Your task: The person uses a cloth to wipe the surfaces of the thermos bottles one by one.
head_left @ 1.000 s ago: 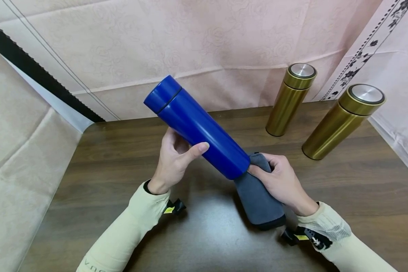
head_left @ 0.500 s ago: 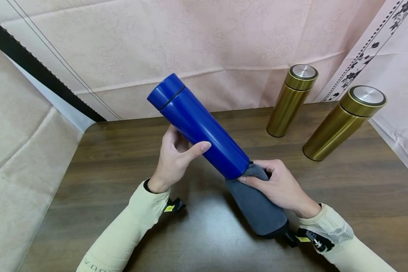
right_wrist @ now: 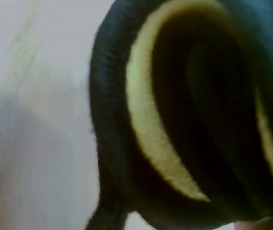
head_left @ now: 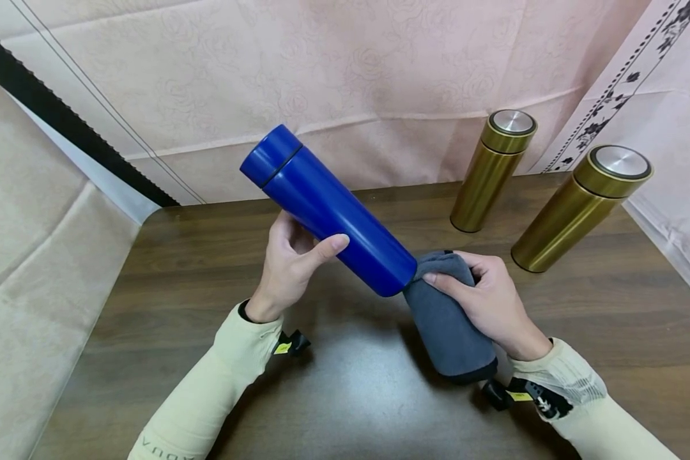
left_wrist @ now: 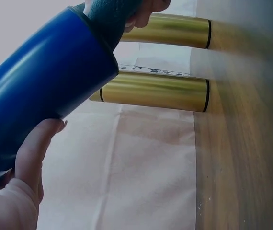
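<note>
A blue thermos flask (head_left: pixel 336 214) is held tilted above the table, its lid end up to the left and its base down to the right. My left hand (head_left: pixel 284 265) grips it round the middle, thumb on the near side. At the base, my right hand (head_left: pixel 489 300) pinches a folded dark grey cloth (head_left: pixel 445 335) with black edging, which touches the flask's bottom edge. The cloth's lower end hangs down in front of that hand. In the right wrist view, folds of the cloth (right_wrist: pixel 112 96) show a yellowish layer and hide most of the hand.
Two gold thermos flasks with silver tops stand upright at the back right, one farther back (head_left: pixel 491 176) and one nearer (head_left: pixel 577 211). A wooden table (head_left: pixel 195 287) lies below. Pale patterned fabric (head_left: pixel 345 83) hangs behind it and at both sides.
The right hand and cloth shifted down-left across the flask's base, then back up and to the right. The blue flask moved slightly left in the left hand's grip. The gold flasks stayed put.
</note>
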{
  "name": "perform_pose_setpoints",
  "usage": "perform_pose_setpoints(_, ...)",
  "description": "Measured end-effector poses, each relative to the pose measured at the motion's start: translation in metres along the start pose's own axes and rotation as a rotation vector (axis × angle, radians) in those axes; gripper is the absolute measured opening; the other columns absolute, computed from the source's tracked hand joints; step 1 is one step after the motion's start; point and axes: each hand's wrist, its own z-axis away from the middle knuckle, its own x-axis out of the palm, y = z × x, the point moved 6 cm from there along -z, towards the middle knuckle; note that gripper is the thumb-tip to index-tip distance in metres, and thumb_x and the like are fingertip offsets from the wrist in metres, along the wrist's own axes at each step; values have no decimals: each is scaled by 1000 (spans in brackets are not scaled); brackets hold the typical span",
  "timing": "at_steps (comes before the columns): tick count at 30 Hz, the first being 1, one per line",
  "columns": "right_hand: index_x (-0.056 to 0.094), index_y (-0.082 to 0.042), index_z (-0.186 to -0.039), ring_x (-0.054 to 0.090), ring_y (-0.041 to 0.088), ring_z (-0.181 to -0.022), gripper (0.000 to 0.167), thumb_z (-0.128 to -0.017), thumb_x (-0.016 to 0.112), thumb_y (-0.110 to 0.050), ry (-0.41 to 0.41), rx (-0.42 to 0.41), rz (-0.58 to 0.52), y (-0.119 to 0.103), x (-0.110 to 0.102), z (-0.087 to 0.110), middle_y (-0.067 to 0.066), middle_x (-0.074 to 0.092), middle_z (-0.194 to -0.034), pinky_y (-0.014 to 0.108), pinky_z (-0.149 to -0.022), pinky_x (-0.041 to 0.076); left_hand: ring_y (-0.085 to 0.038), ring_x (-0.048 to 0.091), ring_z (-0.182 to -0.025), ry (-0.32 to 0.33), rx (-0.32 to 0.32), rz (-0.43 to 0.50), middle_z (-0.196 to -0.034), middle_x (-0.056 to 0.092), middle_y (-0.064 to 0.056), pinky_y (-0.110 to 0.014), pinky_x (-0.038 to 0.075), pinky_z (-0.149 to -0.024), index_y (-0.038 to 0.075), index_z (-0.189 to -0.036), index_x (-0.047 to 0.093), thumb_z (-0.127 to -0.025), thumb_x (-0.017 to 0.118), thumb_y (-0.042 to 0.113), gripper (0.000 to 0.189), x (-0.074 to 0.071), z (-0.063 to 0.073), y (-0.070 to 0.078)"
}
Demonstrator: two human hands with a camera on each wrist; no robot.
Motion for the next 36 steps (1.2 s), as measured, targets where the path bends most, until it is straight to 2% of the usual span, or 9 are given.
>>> perform_pose_setpoints(4, 76, -11, -106, 71, 13, -69, 16, -96, 73, -23, 13, 31, 17, 2, -1, -2, -7, 75, -84, 32, -60, 59, -24, 67, -112, -4, 35, 1, -125, 64, -8, -35, 58, -99, 9, -137, 47, -81, 86, 42, 76, 1, 1, 2)
perform_pose_setpoints(10, 75, -15, -108, 72, 15, -69, 14, -98, 70, -24, -51, 31, 28, 8, 6, -3, -3, 75, -86, 33, -60, 60, -21, 67, -111, -51, 74, 0, -122, 64, -4, -36, 58, -98, 9, -137, 45, -80, 87, 44, 79, 7, 5, 4)
perform_pose_setpoints(20, 74, -21, -107, 66, 14, -65, 10, -98, 69, -18, -159, -27, 57, 10, 20, 1, 0, 72, -83, 30, -58, 56, -21, 66, -112, -61, 53, 17, -124, 63, -5, -36, 58, -99, 9, -140, 42, -80, 86, 48, 84, 10, 6, 3)
perform_pose_setpoints(26, 76, -24, -111, 69, 10, -83, 17, -95, 74, -19, -201, -73, 112, 5, 27, 5, -6, 77, -100, 25, -74, 56, -22, 65, -115, -63, 24, 9, -128, 62, -6, -36, 56, -102, 9, -142, 41, -80, 85, 50, 87, 11, 5, 1)
perform_pose_setpoints(32, 75, -28, -113, 73, 15, -88, 22, -92, 77, -22, -219, -71, 38, 1, 26, 6, -7, 78, -104, 29, -76, 60, -22, 65, -116, -45, 13, 13, -129, 61, -7, -36, 55, -104, 9, -142, 42, -79, 86, 50, 87, 8, 3, -1)
perform_pose_setpoints(36, 75, -27, -113, 73, 16, -86, 23, -91, 78, -19, -194, -97, 6, -2, 23, 6, -6, 78, -101, 29, -74, 61, -22, 66, -115, -36, 18, 8, -128, 62, -7, -36, 56, -103, 10, -140, 43, -78, 87, 48, 85, 7, 2, 0)
